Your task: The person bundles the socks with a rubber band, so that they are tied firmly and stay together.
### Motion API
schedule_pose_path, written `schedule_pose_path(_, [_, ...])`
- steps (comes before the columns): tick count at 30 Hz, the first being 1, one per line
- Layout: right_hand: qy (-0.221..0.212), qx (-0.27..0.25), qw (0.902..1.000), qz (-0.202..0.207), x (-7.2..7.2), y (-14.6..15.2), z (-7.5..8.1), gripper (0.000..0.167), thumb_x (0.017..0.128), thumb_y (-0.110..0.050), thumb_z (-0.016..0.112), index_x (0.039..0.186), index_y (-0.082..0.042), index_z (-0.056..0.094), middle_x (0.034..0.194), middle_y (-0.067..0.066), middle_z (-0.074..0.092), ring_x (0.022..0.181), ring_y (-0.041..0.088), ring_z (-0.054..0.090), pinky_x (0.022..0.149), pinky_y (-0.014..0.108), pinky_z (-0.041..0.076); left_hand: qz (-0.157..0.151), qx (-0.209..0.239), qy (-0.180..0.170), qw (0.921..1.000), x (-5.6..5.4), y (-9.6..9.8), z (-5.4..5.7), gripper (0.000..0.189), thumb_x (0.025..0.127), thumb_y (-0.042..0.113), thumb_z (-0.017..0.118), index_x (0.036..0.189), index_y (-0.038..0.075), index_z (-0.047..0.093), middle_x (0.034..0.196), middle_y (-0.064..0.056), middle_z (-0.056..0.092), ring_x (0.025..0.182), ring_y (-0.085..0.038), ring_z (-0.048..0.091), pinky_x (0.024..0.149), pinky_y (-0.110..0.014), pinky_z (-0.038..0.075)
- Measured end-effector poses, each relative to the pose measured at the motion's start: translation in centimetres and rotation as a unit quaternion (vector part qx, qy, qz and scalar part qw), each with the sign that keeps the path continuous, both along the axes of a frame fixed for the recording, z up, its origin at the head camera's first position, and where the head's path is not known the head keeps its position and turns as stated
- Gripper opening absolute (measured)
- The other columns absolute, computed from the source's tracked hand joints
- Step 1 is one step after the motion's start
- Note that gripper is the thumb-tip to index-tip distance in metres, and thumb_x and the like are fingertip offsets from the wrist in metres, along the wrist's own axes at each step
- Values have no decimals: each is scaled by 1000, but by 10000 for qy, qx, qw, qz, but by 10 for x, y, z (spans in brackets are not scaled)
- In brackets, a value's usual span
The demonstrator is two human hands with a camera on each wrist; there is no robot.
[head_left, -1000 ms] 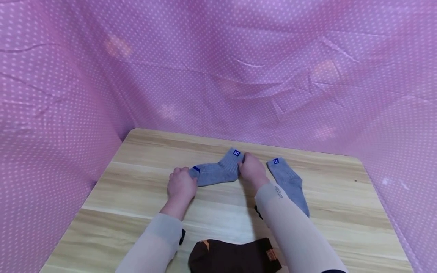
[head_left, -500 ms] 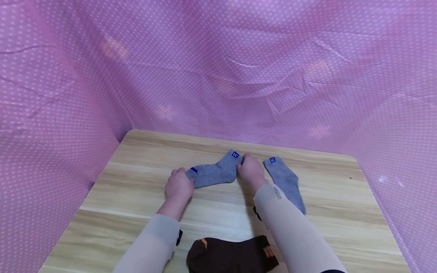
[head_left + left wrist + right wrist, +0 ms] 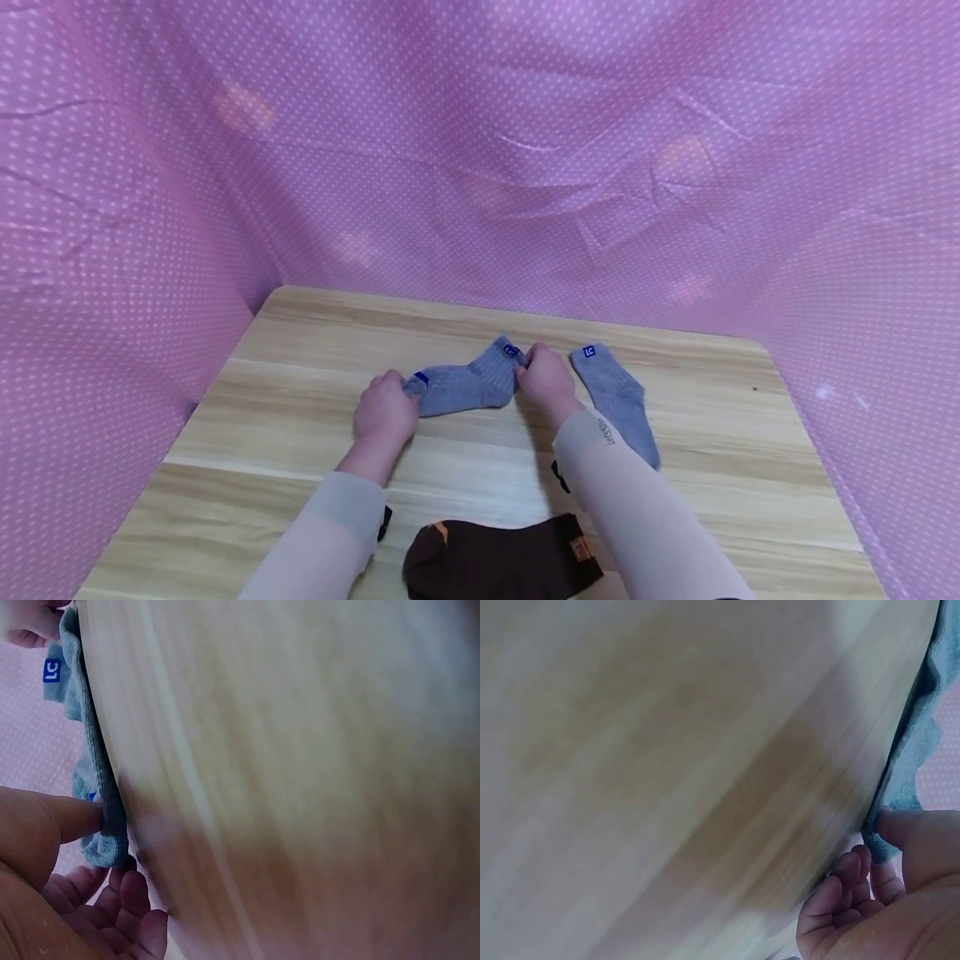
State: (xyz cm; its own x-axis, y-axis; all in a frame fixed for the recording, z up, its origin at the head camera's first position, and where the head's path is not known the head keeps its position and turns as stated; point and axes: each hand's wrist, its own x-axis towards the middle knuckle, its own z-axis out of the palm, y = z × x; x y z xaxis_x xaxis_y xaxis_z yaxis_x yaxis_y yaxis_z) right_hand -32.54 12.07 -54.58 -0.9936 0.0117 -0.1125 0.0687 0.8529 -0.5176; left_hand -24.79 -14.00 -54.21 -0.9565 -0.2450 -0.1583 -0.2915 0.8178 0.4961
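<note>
A grey-blue ankle sock with a dark blue label at its cuff lies stretched sideways near the far side of the table. At its toe end, my left hand pinches the fabric; in the left wrist view the thumb lies over the toe and fingertips reach beneath it. My right hand pinches the cuff end, where the fabric bends up by the label. The right wrist view shows that cuff between thumb and fingers. A matching grey sock lies to the right, its toe close by the right sleeve.
A dark brown sock with orange patches lies at the near edge, between the forearms. The wooden table is enclosed by a pink dotted curtain at the back and sides.
The cuff under my right hand has become bent, so its label looks creased and partly turned. My left hand keeps its hold on the toe. The whole head view has shifted slightly.
</note>
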Motion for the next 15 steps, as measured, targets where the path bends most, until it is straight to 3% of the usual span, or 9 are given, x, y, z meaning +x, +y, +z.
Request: schedule_pose_path(15, [-98,-92,9999,-90,17,7,3,19,103,-26,67,94,-10,64,88,5,67,81,24,63,72,41,51,-108,99,-16,9999,5,-6,1,32,104,24,58,124,0,65,116,-22,71,109,-42,68,83,-58,56])
